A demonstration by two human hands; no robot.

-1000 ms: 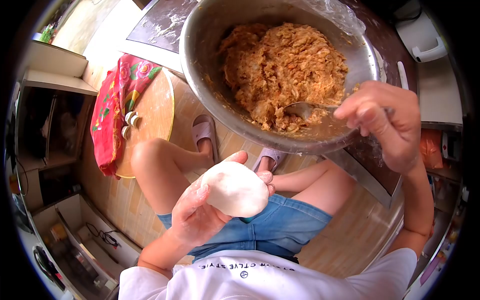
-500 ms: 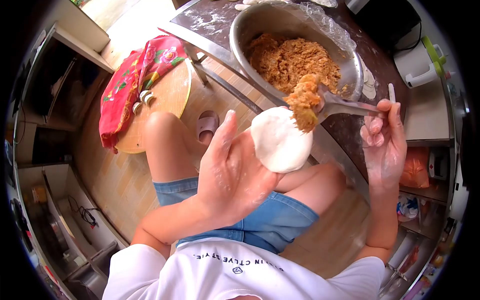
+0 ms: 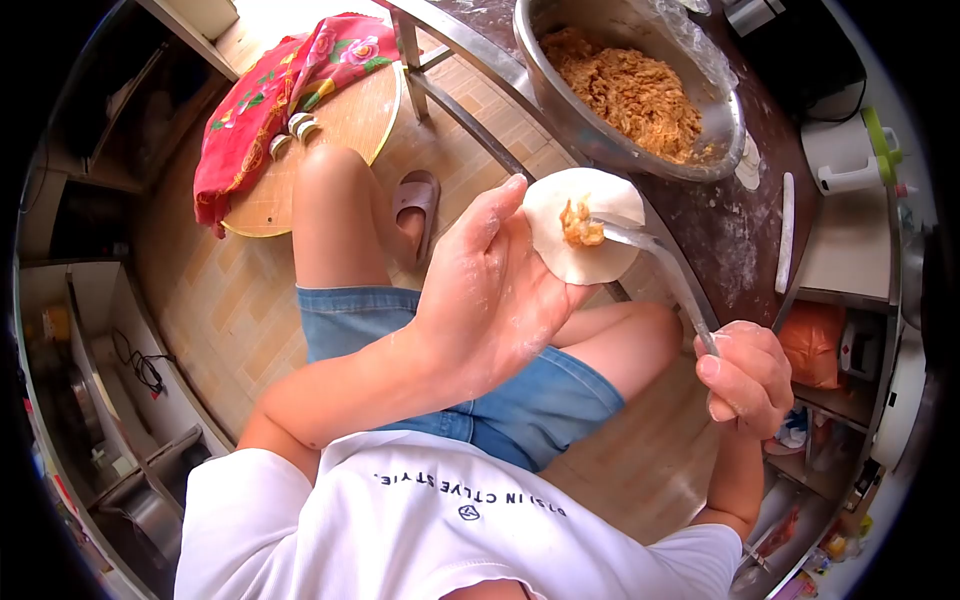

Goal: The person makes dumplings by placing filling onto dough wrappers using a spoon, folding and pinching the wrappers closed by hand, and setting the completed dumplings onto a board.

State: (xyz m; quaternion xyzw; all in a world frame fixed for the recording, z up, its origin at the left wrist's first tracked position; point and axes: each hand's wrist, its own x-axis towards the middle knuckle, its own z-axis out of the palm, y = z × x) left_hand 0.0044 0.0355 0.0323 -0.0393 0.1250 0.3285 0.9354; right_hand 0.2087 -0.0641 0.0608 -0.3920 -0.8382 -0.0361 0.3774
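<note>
A round white dough wrapper rests on the fingers of my left hand, which is flat and dusted with flour. Orange-brown filling sits in a small lump on the wrapper's middle. My right hand is closed around the handle of a metal spoon. The spoon's tip touches the filling, and its bowl is partly hidden by it. Beyond both hands, a large metal bowl holds more of this filling.
The bowl stands on a floured dark table. A thin white stick lies near the table's right edge. On the left, a red floral cloth covers part of a round board. Open shelving stands at the far left.
My right hand has come down and toward me, bringing the spoon from above the wrapper's edge onto its middle. Most of the heaped filling is no longer visible on the spoon. The view has shifted slightly.
</note>
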